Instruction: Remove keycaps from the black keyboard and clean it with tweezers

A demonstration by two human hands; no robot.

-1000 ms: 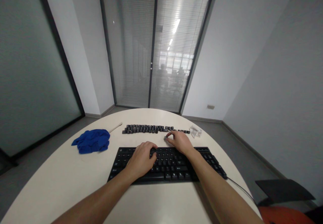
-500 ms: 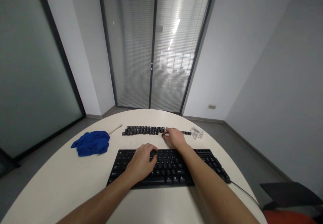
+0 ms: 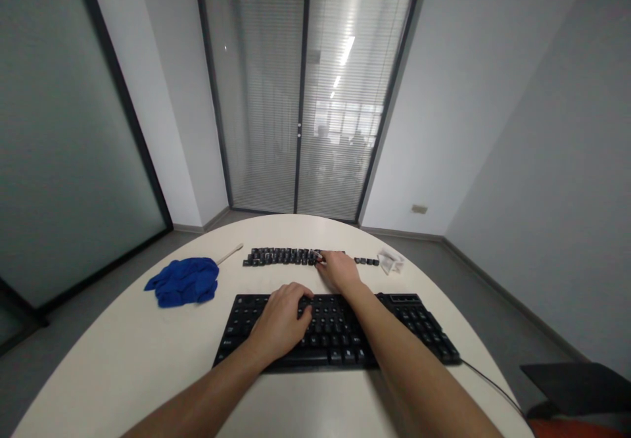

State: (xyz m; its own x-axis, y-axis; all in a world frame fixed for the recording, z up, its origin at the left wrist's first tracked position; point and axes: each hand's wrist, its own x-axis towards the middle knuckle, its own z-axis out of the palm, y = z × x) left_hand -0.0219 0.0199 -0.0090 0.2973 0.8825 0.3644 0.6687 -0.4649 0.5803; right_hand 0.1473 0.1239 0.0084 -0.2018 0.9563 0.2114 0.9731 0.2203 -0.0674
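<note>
A black keyboard [image 3: 340, 358] lies in front of me, with some key places lacking caps. My left hand [image 3: 280, 319] rests over its left-middle part, fingers bent, thumb and forefinger apart, gripping nothing visible. Beyond the keyboard runs a block of loose black keycaps [image 3: 280, 256] in lines. My right hand [image 3: 341, 270] reaches across the keyboard to the right part of these lines. Its thumb and forefinger are pinched at the keycaps, with a small thin thing showing at the tips, too small to name. The hand hides several keycaps behind it.
A crumpled blue cloth [image 3: 185, 281] lies on the left, beside a pale thin brush-like stick [image 3: 230, 253]. White crumpled tissue [image 3: 391, 261] sits at the right end of the keycaps. The keyboard's cable [image 3: 493, 384] runs off the round white table [image 3: 123, 359]. A dark chair [image 3: 576, 385] stands right.
My right fingertips have moved slightly up to the keycap lines; a dark keycap seen below the lines at the fingertips no longer stands apart. My left hand stays on the keyboard. The view has shifted slightly.
</note>
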